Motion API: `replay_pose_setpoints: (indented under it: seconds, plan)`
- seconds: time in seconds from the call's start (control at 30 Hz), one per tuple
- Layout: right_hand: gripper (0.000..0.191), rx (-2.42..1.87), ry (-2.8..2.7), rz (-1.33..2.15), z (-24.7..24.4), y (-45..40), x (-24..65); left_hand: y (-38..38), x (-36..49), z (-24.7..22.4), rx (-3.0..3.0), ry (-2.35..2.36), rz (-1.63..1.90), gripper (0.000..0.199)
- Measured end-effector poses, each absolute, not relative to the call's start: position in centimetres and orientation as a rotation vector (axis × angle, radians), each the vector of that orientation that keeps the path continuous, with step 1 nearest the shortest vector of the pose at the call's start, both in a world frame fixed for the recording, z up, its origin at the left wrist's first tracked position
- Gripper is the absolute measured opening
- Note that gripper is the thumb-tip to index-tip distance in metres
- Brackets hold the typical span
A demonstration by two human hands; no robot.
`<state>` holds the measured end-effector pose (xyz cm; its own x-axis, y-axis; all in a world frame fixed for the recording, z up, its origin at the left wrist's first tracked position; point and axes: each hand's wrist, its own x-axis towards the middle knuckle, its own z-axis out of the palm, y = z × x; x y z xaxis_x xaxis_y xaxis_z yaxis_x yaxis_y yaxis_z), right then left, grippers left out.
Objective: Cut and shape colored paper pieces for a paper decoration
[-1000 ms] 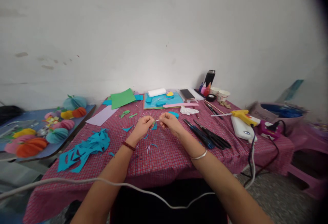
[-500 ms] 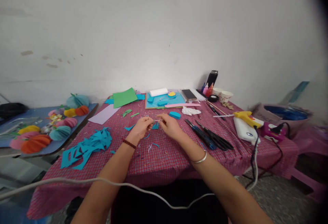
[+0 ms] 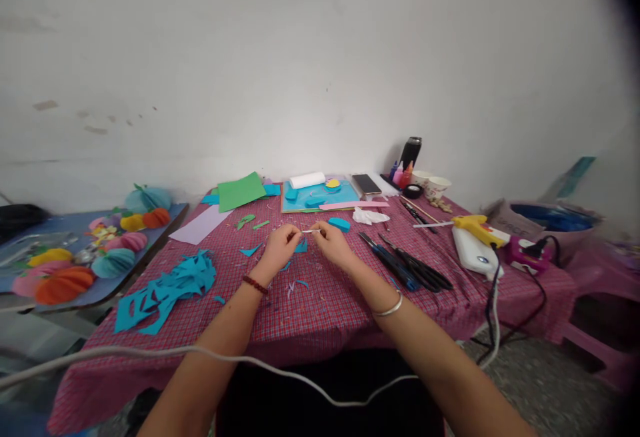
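Note:
A thin whitish strip (image 3: 310, 231), perhaps paper, stretches between my two hands above the middle of the table. My left hand (image 3: 281, 247) pinches one end with thumb and fingers. The other end is in the closed fingertips of my right hand (image 3: 332, 244). Just below the strip lies a small blue paper scrap (image 3: 301, 246), partly hidden by my hands. Another blue scrap (image 3: 250, 250) is left of my left hand. A blue stack of cut shapes (image 3: 339, 224) rests beyond my right hand.
Blue offcuts (image 3: 165, 294) pile at the left. Scissors (image 3: 393, 267) and a yellow glue gun (image 3: 475, 229) on a white box lie to the right. Green paper (image 3: 241, 191) is at the back. A white cable (image 3: 240, 358) crosses before me. Paper pumpkins (image 3: 65, 285) sit on the side table.
My hands have shifted slightly, with the right fingers drawing closer together around the strip's end. The strip now shows more plainly between them. The whole view has moved a little.

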<state>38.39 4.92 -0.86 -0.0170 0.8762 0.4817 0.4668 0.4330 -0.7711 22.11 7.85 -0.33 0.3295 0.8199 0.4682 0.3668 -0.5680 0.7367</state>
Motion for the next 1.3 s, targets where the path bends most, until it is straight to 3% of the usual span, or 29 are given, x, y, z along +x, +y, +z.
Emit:
replay_pose_setpoints:
  seconds: [0.87, 1.3]
  plan:
    - [0.016, -1.184, -1.704, 0.512, -1.4, 5.0, 38.9, 6.9, 22.1, -0.3, 2.424, 1.185, 0.997, 0.022]
    - [0.023, -1.217, -1.293, 0.664, -0.7, 5.8, 39.6, 7.2, 22.6, -0.2, 1.768, 1.002, 0.941, 0.025]
